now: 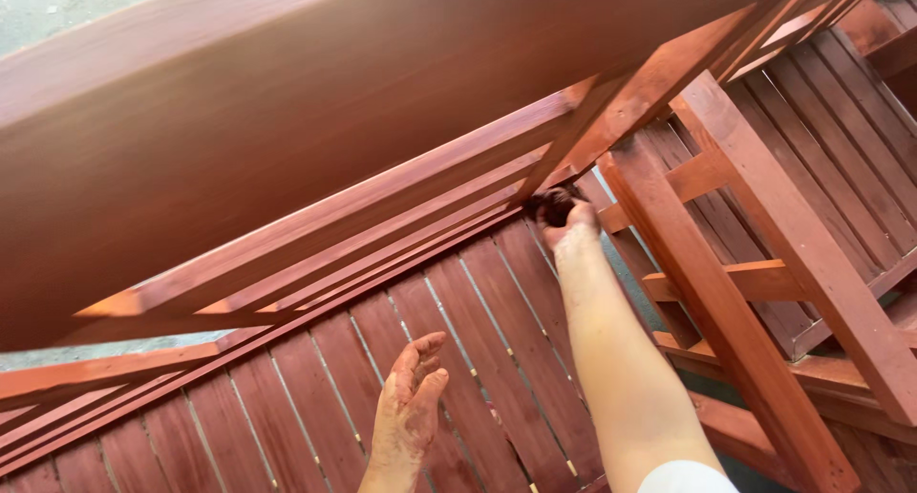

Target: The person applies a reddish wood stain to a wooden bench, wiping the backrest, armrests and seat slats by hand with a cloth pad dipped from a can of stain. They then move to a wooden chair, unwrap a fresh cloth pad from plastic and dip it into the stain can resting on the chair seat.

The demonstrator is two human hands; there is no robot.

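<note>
The right hand (569,218), arm stretched out, is clenched around a dark stain-soaked rag (551,203) pressed against the underside of the red-brown stained wooden slatted frame (382,221), where its thin slats meet a cross rail. The left hand (409,409), smeared with red stain, hangs with fingers spread and holds nothing above the red-brown slatted wooden panel (497,311) lying below.
</note>
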